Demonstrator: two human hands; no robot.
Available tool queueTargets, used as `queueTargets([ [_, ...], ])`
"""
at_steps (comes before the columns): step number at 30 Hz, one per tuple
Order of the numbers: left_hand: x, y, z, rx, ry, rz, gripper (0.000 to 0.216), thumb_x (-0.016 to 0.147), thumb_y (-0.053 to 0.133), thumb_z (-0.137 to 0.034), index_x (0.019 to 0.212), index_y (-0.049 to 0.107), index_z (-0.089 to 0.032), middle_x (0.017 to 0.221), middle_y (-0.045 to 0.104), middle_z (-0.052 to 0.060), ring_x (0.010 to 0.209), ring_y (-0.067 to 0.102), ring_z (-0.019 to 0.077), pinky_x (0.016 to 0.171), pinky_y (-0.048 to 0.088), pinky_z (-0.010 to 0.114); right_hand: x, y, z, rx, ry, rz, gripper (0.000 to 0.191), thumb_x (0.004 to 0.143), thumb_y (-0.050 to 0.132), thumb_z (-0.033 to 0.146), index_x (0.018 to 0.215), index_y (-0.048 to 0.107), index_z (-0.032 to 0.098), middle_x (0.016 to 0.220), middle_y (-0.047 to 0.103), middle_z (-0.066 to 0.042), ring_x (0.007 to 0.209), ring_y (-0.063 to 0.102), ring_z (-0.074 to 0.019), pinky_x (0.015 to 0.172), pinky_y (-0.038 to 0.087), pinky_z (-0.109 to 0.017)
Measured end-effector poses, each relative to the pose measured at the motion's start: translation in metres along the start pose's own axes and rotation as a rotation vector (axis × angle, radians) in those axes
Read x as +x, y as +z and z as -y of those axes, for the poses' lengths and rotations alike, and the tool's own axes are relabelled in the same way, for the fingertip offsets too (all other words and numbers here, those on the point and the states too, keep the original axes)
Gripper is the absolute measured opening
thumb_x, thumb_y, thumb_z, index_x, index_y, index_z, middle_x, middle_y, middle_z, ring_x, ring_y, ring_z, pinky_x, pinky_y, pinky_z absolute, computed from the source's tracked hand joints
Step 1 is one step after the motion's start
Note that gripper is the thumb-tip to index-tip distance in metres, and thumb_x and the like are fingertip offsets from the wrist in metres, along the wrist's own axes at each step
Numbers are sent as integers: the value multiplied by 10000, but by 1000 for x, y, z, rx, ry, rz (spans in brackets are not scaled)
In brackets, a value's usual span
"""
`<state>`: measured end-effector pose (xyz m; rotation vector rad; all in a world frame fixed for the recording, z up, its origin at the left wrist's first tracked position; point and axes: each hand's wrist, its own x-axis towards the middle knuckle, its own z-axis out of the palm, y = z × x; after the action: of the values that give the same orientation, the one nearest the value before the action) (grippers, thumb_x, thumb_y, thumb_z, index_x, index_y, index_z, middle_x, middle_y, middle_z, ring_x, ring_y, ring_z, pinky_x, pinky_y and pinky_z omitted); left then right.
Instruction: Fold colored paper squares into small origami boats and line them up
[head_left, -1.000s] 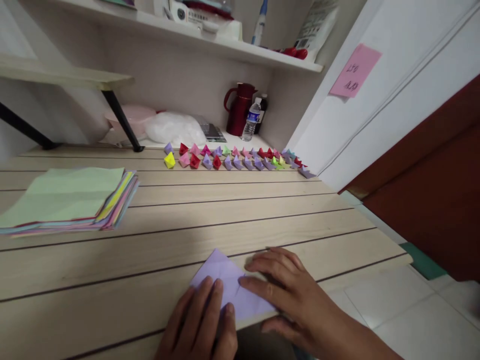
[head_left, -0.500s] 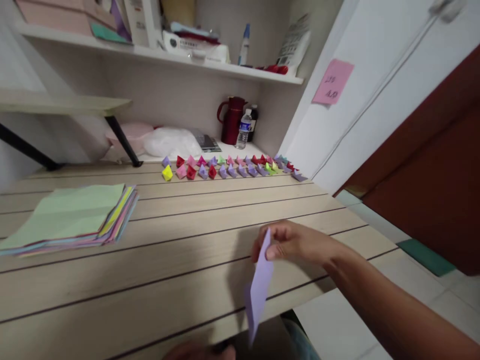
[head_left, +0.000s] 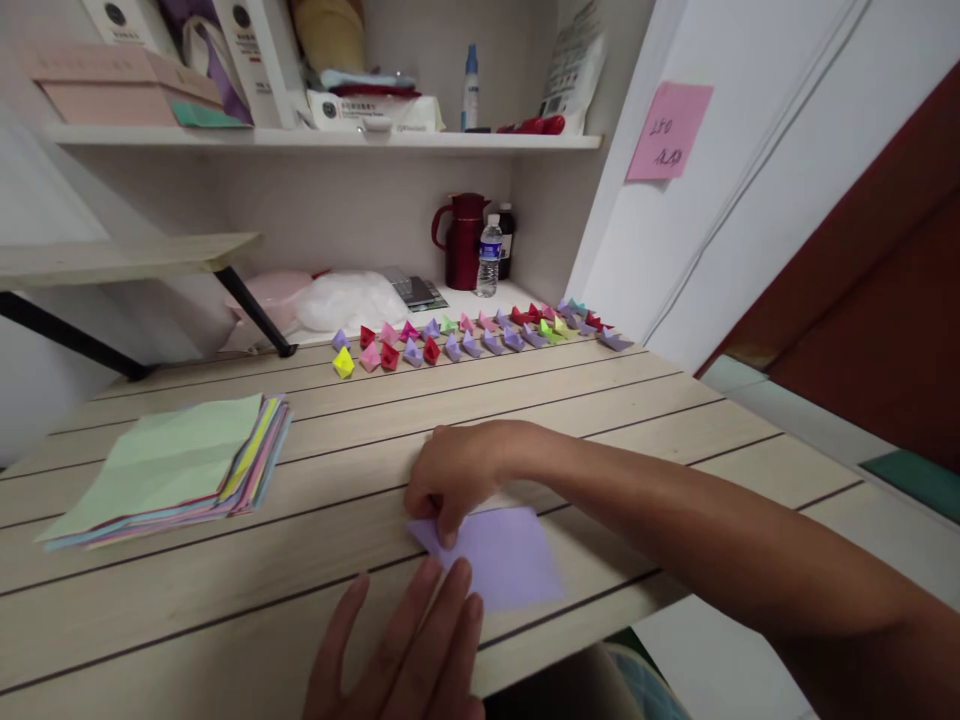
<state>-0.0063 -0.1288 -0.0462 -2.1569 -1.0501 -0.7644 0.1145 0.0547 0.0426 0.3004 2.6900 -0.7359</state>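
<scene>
A sheet of purple paper point(head_left: 514, 560) lies nearly flat on the slatted wooden table close to the front edge. My right hand point(head_left: 461, 475) is closed at its far left corner, fingers curled and thumb pressed on the paper. Just in front, my left hand point(head_left: 405, 645) is open with the fingers spread, their tips at the sheet's near left edge. Whether those fingertips touch the paper I cannot tell. To the left sits a stack of coloured paper point(head_left: 176, 455), pale green on top.
Small folded paper pieces, a yellow one point(head_left: 343, 363) among them, stand in rows along the table's back. Behind them are a dark red jug point(head_left: 466, 245), a water bottle point(head_left: 489, 260) and a white plastic bag point(head_left: 351, 300). A low wooden stand point(head_left: 127, 258) occupies the left.
The purple sheet, held upright in my right hand before, now lies on the table. My right hand has moved left with it, and my left hand has come up from the bottom edge.
</scene>
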Motion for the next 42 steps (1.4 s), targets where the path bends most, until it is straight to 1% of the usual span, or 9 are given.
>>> queueTargets([
  [4,-7,10,10,85,183,225,542,938,414,-604,1254,633,-223,1345,645,12,1508,152,224,1239,13,507,-13,8,3,-61,-10,-100,75,801,731,237,847,675,217,798,673,37,766,604,-166,768,388,-307],
  [7,-13,12,13,99,212,302,636,894,422,-678,1304,596,-223,1393,607,24,1511,128,234,1231,4,488,-44,20,3,-26,3,-406,489,845,727,270,1303,562,221,1272,616,-83,1125,587,-219,937,428,-323],
  [9,-16,10,12,98,180,324,629,900,413,-673,1328,572,-241,1430,573,18,1498,179,229,1219,48,488,-71,34,8,11,-3,-587,586,901,676,356,1428,453,227,1442,506,-109,1320,472,-229,1076,367,-361],
  [13,-18,9,6,85,135,332,584,920,400,-641,1328,569,-258,1436,568,8,1463,268,218,1203,117,471,-119,76,26,-2,6,-508,867,875,672,486,1566,198,262,1582,345,-105,1456,310,-281,1206,179,-485],
  [17,-24,14,-6,12,28,294,560,974,298,-579,1311,578,-232,1401,601,8,1474,245,221,1229,28,506,-133,124,39,-72,45,-480,832,889,653,477,1563,226,243,1548,406,-112,1447,325,-300,1206,172,-524],
  [21,-30,19,-25,-25,-48,197,394,1016,303,-277,1274,599,-250,1312,667,-26,1397,385,207,1227,103,534,-127,143,41,-34,83,-559,609,953,589,420,1502,367,280,1410,543,-86,1329,449,-260,1114,340,-462],
  [28,-28,13,-33,-47,-74,131,364,997,351,-209,1205,643,-272,1203,719,-68,1215,544,166,1235,147,493,-122,129,23,264,50,-695,399,931,623,422,1297,588,267,1257,562,-79,1183,518,-226,1004,420,-371],
  [34,-26,5,-18,-19,115,237,365,986,374,-278,1238,634,-231,1270,686,-29,1220,534,187,1247,63,479,-113,119,17,283,78,-707,211,931,629,405,1065,687,252,1171,615,-66,1136,560,-229,1008,409,-390],
  [42,-28,22,-44,-99,-158,34,331,1008,391,-298,1098,691,-192,1167,727,1,1327,471,189,1228,193,411,-101,122,23,235,238,-775,225,932,617,406,812,589,218,1136,605,-57,1110,555,-248,947,408,-424],
])
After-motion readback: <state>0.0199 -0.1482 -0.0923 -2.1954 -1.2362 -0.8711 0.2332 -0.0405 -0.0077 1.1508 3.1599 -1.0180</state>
